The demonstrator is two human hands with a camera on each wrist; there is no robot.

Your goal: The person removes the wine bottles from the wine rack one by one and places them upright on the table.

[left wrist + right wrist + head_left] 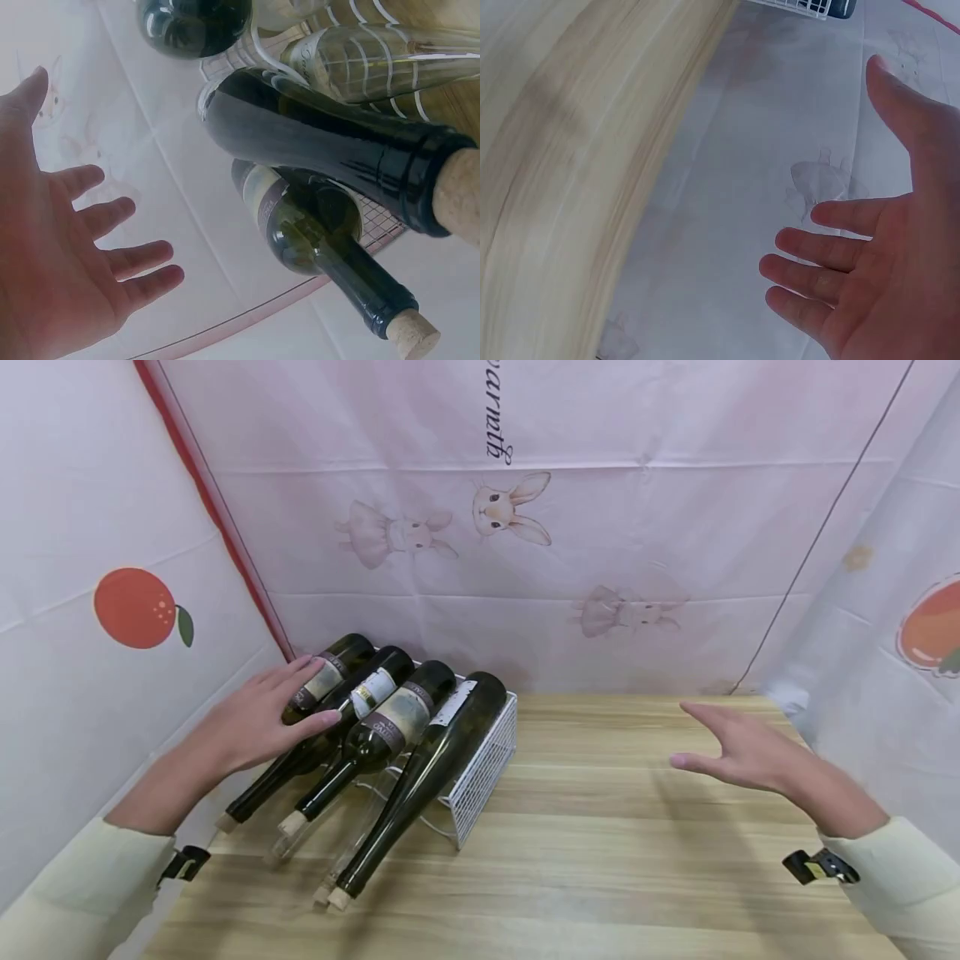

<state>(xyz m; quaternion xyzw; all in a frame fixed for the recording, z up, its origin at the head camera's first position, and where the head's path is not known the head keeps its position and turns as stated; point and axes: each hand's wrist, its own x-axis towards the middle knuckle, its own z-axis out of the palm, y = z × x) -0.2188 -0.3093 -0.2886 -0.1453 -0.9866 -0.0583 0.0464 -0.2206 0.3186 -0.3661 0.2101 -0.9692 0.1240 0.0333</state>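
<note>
Left hand (251, 717) spread wide, empty, near corked wine bottles (397, 720) on their white wire rack (487, 768), eight o'clock in the head view; right hand (753, 750), wide too, hangs between three and four.

A pink sheet (675, 535) printed with rabbits (493, 512) hangs behind a wood-grained table (600, 835), beside fruit-printed white sheeting (67, 718).

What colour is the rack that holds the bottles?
The rack is white, clearest in the head view.
</note>
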